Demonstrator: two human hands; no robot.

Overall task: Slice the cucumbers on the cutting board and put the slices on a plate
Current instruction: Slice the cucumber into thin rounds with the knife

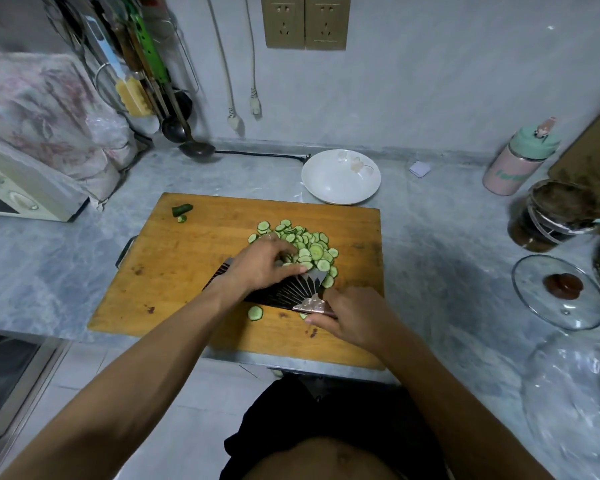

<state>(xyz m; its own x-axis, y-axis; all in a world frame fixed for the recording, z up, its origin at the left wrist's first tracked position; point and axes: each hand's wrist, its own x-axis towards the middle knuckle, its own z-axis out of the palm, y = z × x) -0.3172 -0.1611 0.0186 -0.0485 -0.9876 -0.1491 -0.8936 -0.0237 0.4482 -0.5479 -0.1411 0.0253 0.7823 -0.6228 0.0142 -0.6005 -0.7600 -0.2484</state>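
Cucumber slices [303,247] get swept onto the cleaver [284,289]: left hand [265,268] pushes, fingers relaxed; right hand [352,318] grips the handle. Next, carrying them level to the plate [340,176].

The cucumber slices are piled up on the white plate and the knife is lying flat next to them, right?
Not quite. The head view shows the cucumber slices piled on the wooden cutting board, not on the white plate, which has no slices on it yet. The knife does lie flat next to them.
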